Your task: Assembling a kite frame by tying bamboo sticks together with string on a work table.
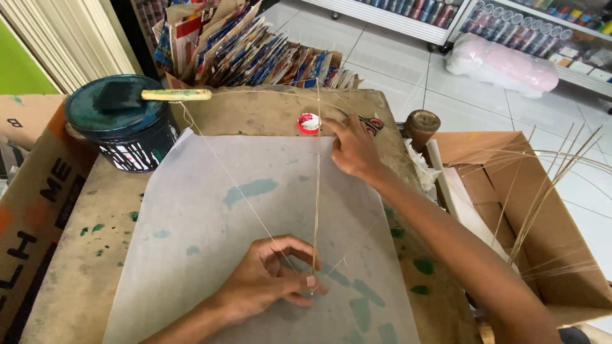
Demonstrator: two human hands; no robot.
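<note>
On the paper sheet (210,210) | left hand (271,277) fingers pinch thin stick (316,191) | right hand (354,150) fingers press its top end

free: paper sheet (210,210) centre | blocked: paint can (124,124) back-left, box (535,216) right

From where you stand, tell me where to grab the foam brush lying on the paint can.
Take the foam brush by its pale wooden handle, coming from the right side. The handle sticks out level past the rim of the paint can, bare and free to pinch, while the dark foam head rests on the lid and probably carries paint.
</note>
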